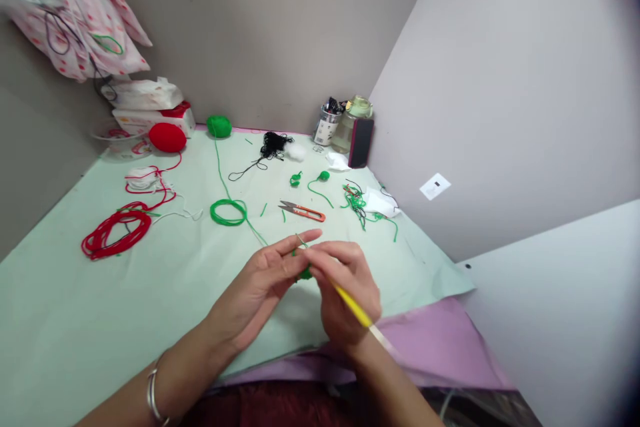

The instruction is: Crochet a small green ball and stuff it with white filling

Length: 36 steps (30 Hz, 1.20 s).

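Right hand (345, 297) grips a yellow crochet hook (353, 307); left hand (267, 283) pinches a green yarn piece (305, 273) against it

Orange-handled snips (303, 211) are laid on the pale green table cover (75, 307). A red yarn ball (167, 137) is set near the back wall, and a red yarn coil (116, 233) is spread at the left. A black thread tangle (273, 144) is seen left of a glass jar (351, 123) and a dark phone (361, 142).

A home craft corner: a table (75, 320) covered in pale green paper sits between bare walls, strewn with a red yarn ball (167, 137), a green yarn ball (219, 125), thread snips (303, 211) and a cup of tools (327, 125).
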Tool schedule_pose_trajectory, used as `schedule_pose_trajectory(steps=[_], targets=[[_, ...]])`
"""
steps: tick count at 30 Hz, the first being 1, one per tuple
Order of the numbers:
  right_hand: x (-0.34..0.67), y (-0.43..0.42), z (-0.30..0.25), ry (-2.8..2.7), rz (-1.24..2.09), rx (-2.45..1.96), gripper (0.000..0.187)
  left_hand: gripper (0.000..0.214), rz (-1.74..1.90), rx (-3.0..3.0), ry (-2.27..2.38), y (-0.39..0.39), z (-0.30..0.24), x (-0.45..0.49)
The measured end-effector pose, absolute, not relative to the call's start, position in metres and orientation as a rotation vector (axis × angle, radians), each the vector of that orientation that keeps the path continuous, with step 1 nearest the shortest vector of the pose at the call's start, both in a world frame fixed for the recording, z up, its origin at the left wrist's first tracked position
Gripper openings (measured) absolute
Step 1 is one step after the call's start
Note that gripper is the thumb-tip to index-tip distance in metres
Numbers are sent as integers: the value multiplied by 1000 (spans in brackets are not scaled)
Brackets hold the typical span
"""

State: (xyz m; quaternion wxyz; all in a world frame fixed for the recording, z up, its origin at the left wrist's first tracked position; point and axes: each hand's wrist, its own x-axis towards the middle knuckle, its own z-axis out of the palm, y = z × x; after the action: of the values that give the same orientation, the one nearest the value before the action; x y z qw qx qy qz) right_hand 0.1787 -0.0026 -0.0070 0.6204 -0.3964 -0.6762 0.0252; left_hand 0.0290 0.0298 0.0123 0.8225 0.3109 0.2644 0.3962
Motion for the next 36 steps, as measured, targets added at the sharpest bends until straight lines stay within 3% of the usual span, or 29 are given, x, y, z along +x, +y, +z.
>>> schedule_pose_trajectory(steps=[5, 8, 17, 29, 36], targets=[[191, 2, 9, -1176, 749, -802, 19, 41, 858, 644, 559, 37, 17, 20], [191, 4, 9, -1111, 936, -730, 17, 37, 857, 740, 564, 35, 16, 22], [191, 9, 0, -1044, 1012, -829, 12, 38, 829, 1078, 573, 36, 12, 12], [191, 10, 8, -1017, 1133, -736, 21, 44, 907, 1071, 578, 38, 11, 11], [189, 6, 3, -1129, 953, -815, 20, 45, 950, 1046, 639, 34, 12, 18]])
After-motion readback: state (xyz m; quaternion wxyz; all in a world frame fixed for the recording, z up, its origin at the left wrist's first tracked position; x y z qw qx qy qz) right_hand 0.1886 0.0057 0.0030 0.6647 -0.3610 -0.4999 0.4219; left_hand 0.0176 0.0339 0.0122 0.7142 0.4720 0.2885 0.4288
